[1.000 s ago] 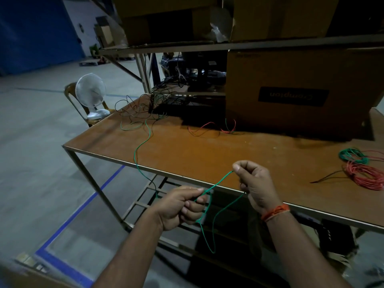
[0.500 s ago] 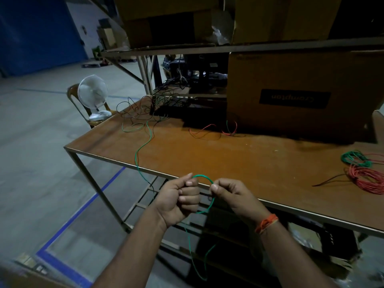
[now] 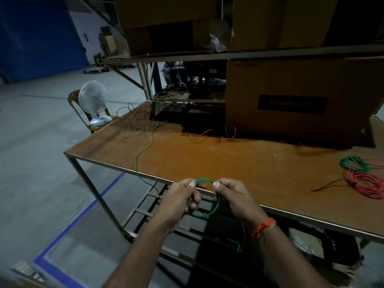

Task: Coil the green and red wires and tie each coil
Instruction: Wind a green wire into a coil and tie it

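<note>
Where a single taut span was stretched between the hands a second ago, the green wire [image 3: 216, 204] is now gathered into a small loop, pinched in the grip of left hand [image 3: 182, 202] and right hand [image 3: 234, 198] at the surface [image 3: 207, 159] edge, coiling just begun, tail trailing onto it.

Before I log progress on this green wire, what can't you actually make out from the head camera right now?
- Head view: turns in the thin green wire loop; strands overlap, left hand and right hand cover parts.
- Where it ends in the dark tangle of loose wires: too small, dim.
- Ties on the coiled green bundle and coiled red bundle: too small; the frame's right edge cuts the red one.
</note>
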`<control>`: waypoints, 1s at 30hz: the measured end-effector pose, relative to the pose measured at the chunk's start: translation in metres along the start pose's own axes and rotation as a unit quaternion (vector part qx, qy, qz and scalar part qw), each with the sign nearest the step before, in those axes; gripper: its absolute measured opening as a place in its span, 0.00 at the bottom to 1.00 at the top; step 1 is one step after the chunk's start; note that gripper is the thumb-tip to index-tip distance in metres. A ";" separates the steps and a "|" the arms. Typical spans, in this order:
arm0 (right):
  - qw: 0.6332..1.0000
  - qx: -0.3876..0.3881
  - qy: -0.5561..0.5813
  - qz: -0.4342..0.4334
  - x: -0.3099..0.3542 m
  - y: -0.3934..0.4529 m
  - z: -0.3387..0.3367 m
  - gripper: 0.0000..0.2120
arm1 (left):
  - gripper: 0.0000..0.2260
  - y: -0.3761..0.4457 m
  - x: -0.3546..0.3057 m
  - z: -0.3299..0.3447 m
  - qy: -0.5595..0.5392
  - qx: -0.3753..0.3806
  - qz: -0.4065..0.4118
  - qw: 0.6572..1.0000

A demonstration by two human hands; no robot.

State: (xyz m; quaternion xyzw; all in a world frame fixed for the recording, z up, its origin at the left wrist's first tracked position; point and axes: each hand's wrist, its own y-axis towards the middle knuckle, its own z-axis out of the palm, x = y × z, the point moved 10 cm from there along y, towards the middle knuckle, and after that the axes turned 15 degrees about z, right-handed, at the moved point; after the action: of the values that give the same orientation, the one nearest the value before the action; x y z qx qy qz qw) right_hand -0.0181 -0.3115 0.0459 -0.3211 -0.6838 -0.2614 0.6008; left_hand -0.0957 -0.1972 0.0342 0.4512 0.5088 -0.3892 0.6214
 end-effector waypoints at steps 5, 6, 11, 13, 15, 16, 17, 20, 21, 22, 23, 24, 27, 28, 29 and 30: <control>0.999 -0.018 -0.027 -0.006 0.001 -0.004 -0.004 0.17 | 0.15 -0.001 -0.007 0.006 0.044 0.047 0.011 0.998; 0.999 -0.016 -0.045 -0.007 0.001 -0.005 -0.005 0.15 | 0.15 -0.001 -0.006 0.005 0.049 0.055 0.002 0.997; 0.993 -0.066 -0.097 -0.021 0.011 -0.003 -0.023 0.10 | 0.15 -0.015 0.010 0.009 -0.019 0.094 -0.103 0.990; 0.991 -0.102 -0.077 -0.027 0.013 -0.004 -0.029 0.10 | 0.16 -0.019 0.015 0.013 -0.071 0.097 -0.130 0.984; 0.990 -0.125 -0.065 -0.028 0.011 -0.005 -0.033 0.12 | 0.16 -0.022 0.017 0.018 -0.130 0.099 -0.144 0.976; 0.989 -0.126 -0.072 -0.022 0.009 -0.005 -0.033 0.13 | 0.15 -0.021 0.017 0.019 -0.178 0.091 -0.145 0.969; 0.989 -0.117 -0.085 -0.013 0.006 -0.005 -0.030 0.14 | 0.15 -0.020 0.015 0.019 -0.241 0.075 -0.140 0.957; 0.988 -0.071 -0.135 0.018 -0.009 -0.004 -0.017 0.14 | 0.12 -0.008 0.004 0.004 -0.445 0.006 -0.100 0.890; 0.986 -0.068 -0.149 0.024 -0.015 -0.004 -0.015 0.13 | 0.10 -0.004 0.000 -0.004 -0.494 -0.009 -0.079 0.866; 0.984 -0.073 -0.161 0.030 -0.022 -0.005 -0.016 0.12 | 0.08 0.000 -0.006 -0.011 -0.532 -0.016 -0.054 0.845; 0.981 -0.080 -0.171 0.033 -0.027 -0.006 -0.018 0.11 | 0.07 0.003 -0.012 -0.019 -0.560 -0.026 -0.031 0.828; 0.978 -0.088 -0.184 0.036 -0.031 -0.007 -0.020 0.10 | 0.07 0.006 -0.016 -0.029 -0.578 -0.042 -0.011 0.815; 0.963 -0.079 -0.254 0.026 -0.029 -0.014 -0.017 0.12 | 0.09 0.013 -0.014 -0.059 -0.572 -0.149 0.031 0.806; 0.953 -0.058 -0.295 0.027 -0.027 -0.016 -0.009 0.13 | 0.13 0.015 -0.013 -0.065 -0.565 -0.180 0.041 0.804; 0.940 -0.029 -0.339 0.034 -0.026 -0.018 0.000 0.13 | 0.15 0.016 -0.012 -0.070 -0.559 -0.204 0.053 0.802; 0.923 0.000 -0.384 0.042 -0.028 -0.020 0.010 0.13 | 0.15 0.017 -0.010 -0.073 -0.552 -0.224 0.064 0.801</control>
State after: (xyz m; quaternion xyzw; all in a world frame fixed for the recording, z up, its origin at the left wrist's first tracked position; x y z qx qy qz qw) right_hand -0.0374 -0.3207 0.0177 -0.4254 -0.8478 -0.0929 0.3027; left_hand -0.1024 -0.1222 0.0415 0.0399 0.1228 -0.4065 0.9045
